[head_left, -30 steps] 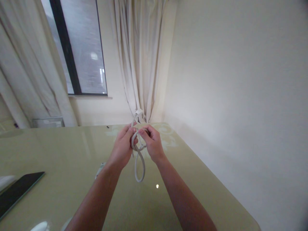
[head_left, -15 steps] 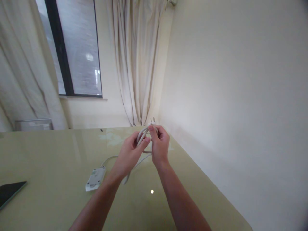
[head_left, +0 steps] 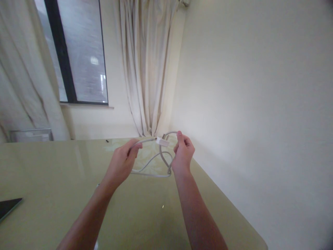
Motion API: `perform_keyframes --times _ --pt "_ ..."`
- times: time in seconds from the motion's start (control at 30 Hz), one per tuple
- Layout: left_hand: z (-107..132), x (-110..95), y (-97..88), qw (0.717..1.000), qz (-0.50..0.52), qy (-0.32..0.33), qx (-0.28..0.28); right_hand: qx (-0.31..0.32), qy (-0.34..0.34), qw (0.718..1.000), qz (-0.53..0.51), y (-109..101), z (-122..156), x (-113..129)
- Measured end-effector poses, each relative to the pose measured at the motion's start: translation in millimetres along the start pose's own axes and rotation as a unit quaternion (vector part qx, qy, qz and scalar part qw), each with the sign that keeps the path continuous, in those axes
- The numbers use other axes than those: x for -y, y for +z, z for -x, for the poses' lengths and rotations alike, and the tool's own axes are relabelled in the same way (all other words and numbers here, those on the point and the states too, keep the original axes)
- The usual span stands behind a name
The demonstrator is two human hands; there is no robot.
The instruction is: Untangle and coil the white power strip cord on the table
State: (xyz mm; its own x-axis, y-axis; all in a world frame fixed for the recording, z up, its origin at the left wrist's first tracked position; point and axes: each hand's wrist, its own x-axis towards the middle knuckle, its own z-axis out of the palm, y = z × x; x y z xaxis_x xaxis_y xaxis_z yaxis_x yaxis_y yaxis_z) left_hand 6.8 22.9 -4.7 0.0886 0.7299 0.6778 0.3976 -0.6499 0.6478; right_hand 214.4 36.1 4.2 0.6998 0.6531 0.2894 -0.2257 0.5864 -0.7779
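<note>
A pale grey power cord [head_left: 152,176] hangs in loose loops between my two hands over the table. My left hand [head_left: 121,162] is closed on one stretch of it, thumb against the fingers. To the right, my right hand [head_left: 184,152] pinches another part between thumb and fingers. A small white piece [head_left: 162,141] sits on the cord between the hands; whether it is the plug or a tag I cannot tell. My left forearm hides nearly all of the white block seen earlier at the cord's other end.
The glossy greenish table [head_left: 140,215] runs along a bare wall [head_left: 247,104] on the right. A dark flat object [head_left: 9,207] lies at the left edge. Beyond the table hang curtains [head_left: 145,69] beside a window [head_left: 80,52].
My hands have moved apart, the left to the left and the right to the right. The bunched cord has spread into wider loops. My left forearm now covers the white block.
</note>
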Motion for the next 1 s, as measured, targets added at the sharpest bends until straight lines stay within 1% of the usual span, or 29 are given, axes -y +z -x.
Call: perform_keyframes --times 0.07,0.13,0.2,0.27,0.33,0.43,0.53,0.6,0.7,0.87,0.93,1.0 --pt "-3 4 -7.1 0.996 0.064 -0.033 -0.050 -0.015 0.058 0.998 -0.031 -2 -4 3" --pt "-5 12 -13.7 0.985 0.116 -0.076 -0.106 -0.018 0.103 0.993 -0.056 -5 -8 8" --pt "-7 25 -18.0 0.976 0.114 -0.120 -0.143 -0.002 0.122 0.990 -0.073 -5 -8 13" --pt "-9 43 -19.1 0.973 0.064 -0.158 -0.156 0.032 0.123 0.988 -0.089 -3 -4 17" --pt "-9 63 -17.7 0.970 0.004 -0.197 -0.143 0.072 0.119 0.985 -0.106 0 2 21" --pt "-8 91 -14.5 0.963 -0.081 -0.237 -0.095 0.112 0.103 0.979 -0.135 4 10 27" --pt "-6 112 -11.1 0.953 -0.180 -0.235 -0.061 0.123 0.095 0.974 -0.165 4 13 33" --pt "-5 121 -7.7 0.946 -0.218 -0.233 -0.054 0.128 0.099 0.969 -0.188 2 13 37" --pt "1 130 -0.7 0.939 -0.243 -0.238 -0.047 0.144 0.106 0.960 -0.216 -1 13 42" --pt "16 139 8.9 0.927 -0.277 -0.254 -0.010 0.173 0.101 0.950 -0.241 0 19 46" --pt "18 137 10.3 0.919 -0.289 -0.268 0.002 0.188 0.093 0.948 -0.238 2 22 47" --pt "14 124 10.1 0.917 -0.292 -0.271 0.009 0.201 0.085 0.947 -0.235 4 24 46"
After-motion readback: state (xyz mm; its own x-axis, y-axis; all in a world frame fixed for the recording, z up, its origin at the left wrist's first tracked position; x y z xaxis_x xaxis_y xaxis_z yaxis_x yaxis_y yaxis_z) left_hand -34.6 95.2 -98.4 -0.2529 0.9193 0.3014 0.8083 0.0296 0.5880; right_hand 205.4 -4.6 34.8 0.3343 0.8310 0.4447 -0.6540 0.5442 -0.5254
